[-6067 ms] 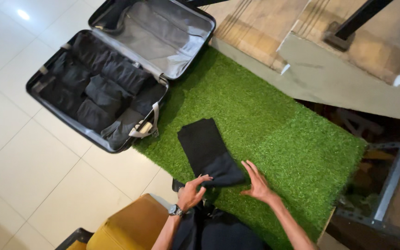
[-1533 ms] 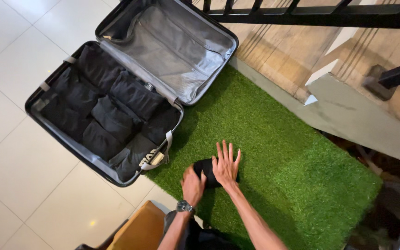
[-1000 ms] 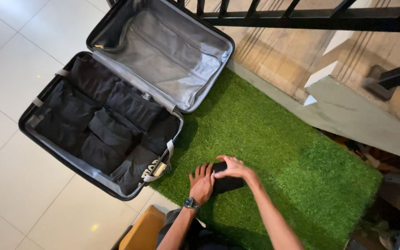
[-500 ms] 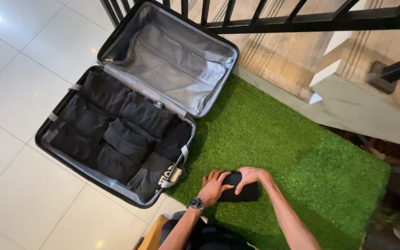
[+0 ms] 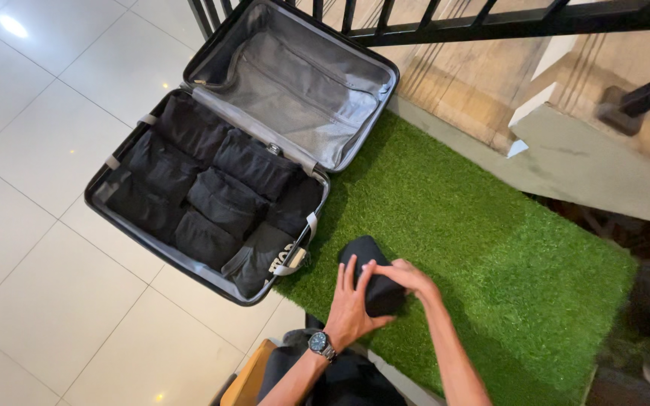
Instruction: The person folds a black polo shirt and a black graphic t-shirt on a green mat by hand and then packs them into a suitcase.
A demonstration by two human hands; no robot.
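Note:
A black garment rolled into a tight bundle point(image 5: 366, 263) is lifted just above the green artificial-grass mat point(image 5: 453, 218). My left hand point(image 5: 351, 304), with a wristwatch on the wrist, cups the bundle from the near left side. My right hand point(image 5: 404, 277) grips it from the right, fingers curled over the top. An open suitcase point(image 5: 122, 225) lies to the left on the white tiles, its lower half packed with several rolled black garments point(image 5: 223, 199); the grey-lined lid half point(image 5: 302, 75) holds nothing I can see.
Concrete steps point(image 5: 581, 150) and a black metal railing point(image 5: 490, 19) run along the far side of the mat. A yellow-brown seat edge point(image 5: 246, 380) shows near my knees. White floor tiles point(image 5: 39, 301) spread to the left.
The flat folded black garment became a tight roll. In the last half second both hands raised the roll off the mat and turned it on end.

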